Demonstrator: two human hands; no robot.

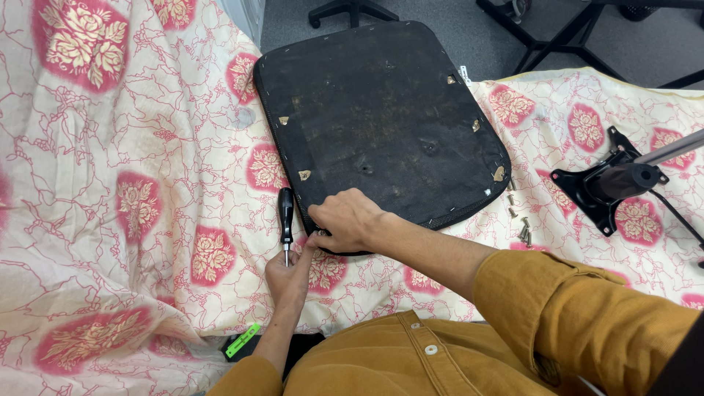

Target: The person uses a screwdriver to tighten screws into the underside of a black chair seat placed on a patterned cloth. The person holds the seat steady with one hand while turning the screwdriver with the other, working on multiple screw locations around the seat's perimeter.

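A black chair seat base (381, 110) lies underside up on a cream cloth with pink flowers (110, 183). My right hand (343, 220) reaches across from the right and grips the seat's near left corner, fingers curled over the edge. Just left of that corner lies a screwdriver (285, 213), its black handle pointing away from me. My left hand (288, 277) comes up from below and pinches the lower end of its metal shaft. Both sleeves are mustard yellow.
Several loose screws (519, 220) lie on the cloth by the seat's right corner. A black metal chair mechanism plate (598, 191) with a grey cylinder (671, 150) sits at the right. A green and black tool (242, 341) lies near my lap. Chair legs (350, 9) stand on the grey floor beyond.
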